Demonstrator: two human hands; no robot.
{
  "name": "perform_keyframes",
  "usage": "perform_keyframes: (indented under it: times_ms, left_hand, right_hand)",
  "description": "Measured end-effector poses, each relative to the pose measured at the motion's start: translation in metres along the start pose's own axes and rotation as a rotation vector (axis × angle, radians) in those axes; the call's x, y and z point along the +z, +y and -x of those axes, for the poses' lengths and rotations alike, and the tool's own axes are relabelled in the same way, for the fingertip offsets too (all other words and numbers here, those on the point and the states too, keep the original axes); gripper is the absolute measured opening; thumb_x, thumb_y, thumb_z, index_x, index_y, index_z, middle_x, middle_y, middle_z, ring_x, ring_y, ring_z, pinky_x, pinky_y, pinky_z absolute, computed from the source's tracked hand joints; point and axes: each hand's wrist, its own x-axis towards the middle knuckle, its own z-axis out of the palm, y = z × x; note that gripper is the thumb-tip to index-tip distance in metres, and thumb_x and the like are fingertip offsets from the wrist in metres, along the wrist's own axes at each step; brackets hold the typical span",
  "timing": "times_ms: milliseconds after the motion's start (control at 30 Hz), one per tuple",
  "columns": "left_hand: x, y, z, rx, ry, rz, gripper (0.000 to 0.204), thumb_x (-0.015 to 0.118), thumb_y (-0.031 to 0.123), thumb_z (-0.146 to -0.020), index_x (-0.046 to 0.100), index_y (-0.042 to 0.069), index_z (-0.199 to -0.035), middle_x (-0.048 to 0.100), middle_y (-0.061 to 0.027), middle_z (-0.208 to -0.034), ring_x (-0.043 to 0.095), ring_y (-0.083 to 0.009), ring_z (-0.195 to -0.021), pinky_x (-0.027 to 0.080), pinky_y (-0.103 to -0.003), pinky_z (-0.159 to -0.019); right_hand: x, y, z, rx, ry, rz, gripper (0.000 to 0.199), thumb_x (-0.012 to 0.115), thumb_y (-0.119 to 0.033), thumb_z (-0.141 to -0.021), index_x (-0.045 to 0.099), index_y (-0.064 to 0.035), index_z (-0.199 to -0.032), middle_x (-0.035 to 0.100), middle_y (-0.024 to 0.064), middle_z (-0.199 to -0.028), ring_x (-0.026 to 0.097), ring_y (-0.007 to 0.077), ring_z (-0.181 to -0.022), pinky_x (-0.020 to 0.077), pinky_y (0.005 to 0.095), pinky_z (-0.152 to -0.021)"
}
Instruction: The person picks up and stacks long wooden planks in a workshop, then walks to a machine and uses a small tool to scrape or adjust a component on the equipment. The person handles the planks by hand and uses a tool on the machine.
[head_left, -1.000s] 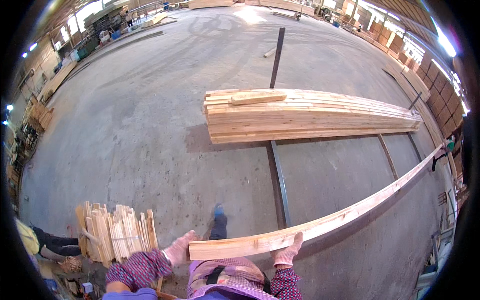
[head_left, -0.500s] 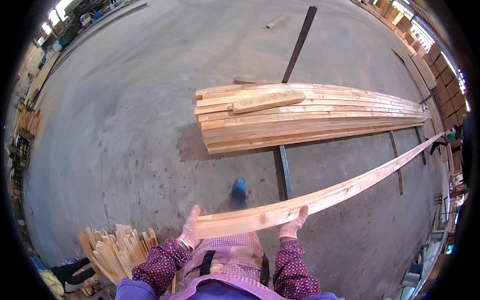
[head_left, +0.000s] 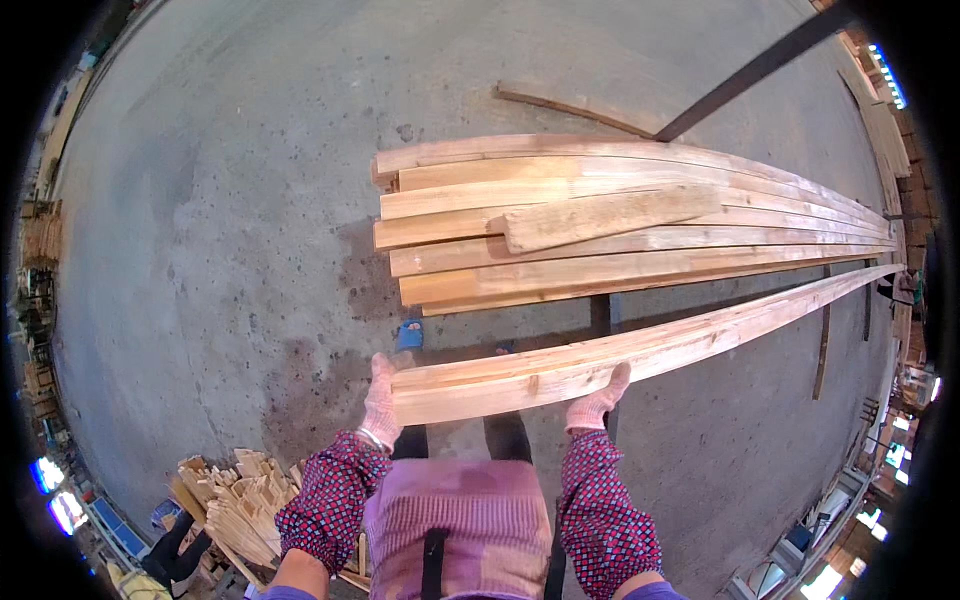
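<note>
— What is being held?

— One long pale plank (head_left: 640,350), carried flat in front of the waist. Its near end sits between the two hands, and it runs away to the right, narrowing toward the far rim of the view.

— How do the hands sit on it?

— Both wear light knit gloves. The left hand (head_left: 381,400) is wrapped over the cut end of the plank, fingers up along the end face. The right hand (head_left: 597,402) grips the near edge a little way along, thumb on top, fingers closed underneath. Both are clamped on the wood, neither spread loose.

— Is the plank touching anything else?

— Not that I can tell. It hangs above the concrete floor (head_left: 230,220), just in front of a stack of boards (head_left: 600,250) and roughly parallel to it, apart from the stack.

— Tell me about the stack.

— Long boards laid side by side on the floor, with one shorter board (head_left: 600,215) lying loose on top. A dark metal rail (head_left: 760,68) runs out from behind the stack toward the upper right, and a thin strip of wood (head_left: 575,110) lies on the floor beyond it.

— Anything nearer the person?

— A blue shoe (head_left: 409,334) shows just under the plank's near end. Low on the left is a heap of short wood offcuts (head_left: 240,500). The sleeves are red and dark patterned, over a pink striped apron (head_left: 455,520).
</note>
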Motion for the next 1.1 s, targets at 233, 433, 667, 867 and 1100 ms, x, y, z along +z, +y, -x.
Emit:
perform_keyframes:
  times_ms: [233,433,667,867,1100]
  left_hand:
    - [0.013,-0.017,-0.142,-0.143,0.041,0.166,0.065,0.033,0.06,-0.096,0.045,0.009,-0.135,0.052,-0.0125,-0.132,0.054,-0.0285,-0.117,0.045,-0.041,-0.098]
    - [0.001,-0.038,-0.21,-0.178,0.035,0.375,0.057,0.038,0.052,-0.098,0.044,0.01,-0.136,0.052,-0.01,-0.132,0.049,-0.0258,-0.122,0.041,-0.039,-0.102]
    - [-0.021,-0.055,-0.223,-0.18,0.055,0.375,0.056,0.037,0.051,-0.098,0.043,0.011,-0.136,0.049,-0.0098,-0.133,0.047,-0.0261,-0.123,0.039,-0.041,-0.102]
    - [-0.029,-0.041,-0.216,-0.16,0.075,0.361,0.055,0.037,0.051,-0.097,0.043,0.012,-0.135,0.047,-0.0095,-0.134,0.044,-0.0262,-0.124,0.037,-0.042,-0.103]
    - [-0.033,-0.042,-0.199,-0.191,0.101,0.336,0.053,0.036,0.05,-0.097,0.043,0.013,-0.134,0.045,-0.0093,-0.135,0.042,-0.0265,-0.126,0.035,-0.044,-0.103]
  right_hand:
    - [0.009,0.069,-0.125,0.068,0.017,0.043,0.073,0.046,-0.06,-0.086,0.037,-0.014,-0.142,0.041,0.0101,-0.143,0.042,0.0321,-0.127,0.0346,0.0478,-0.106]
    - [0.005,0.124,-0.191,0.236,0.15,0.114,0.077,0.043,-0.065,-0.084,0.036,-0.0148,-0.143,0.038,0.009,-0.146,0.037,0.0296,-0.132,0.0285,0.0462,-0.111]
    - [-0.064,0.125,-0.223,0.325,0.03,1.641,0.067,0.037,-0.056,-0.091,0.033,-0.0168,-0.145,0.033,0.0078,-0.15,0.032,0.028,-0.136,0.0244,0.0442,-0.113]
    - [-0.082,0.141,-0.183,0.437,-0.473,2.652,0.06,0.032,-0.049,-0.096,0.03,-0.0185,-0.148,0.029,0.0068,-0.153,0.027,0.0267,-0.14,0.021,0.0425,-0.115]
    - [-0.081,0.185,-0.147,0.318,-0.484,2.653,0.057,0.031,-0.049,-0.097,0.032,-0.0174,-0.145,0.032,0.0069,-0.149,0.029,0.0264,-0.138,0.0223,0.0421,-0.112]
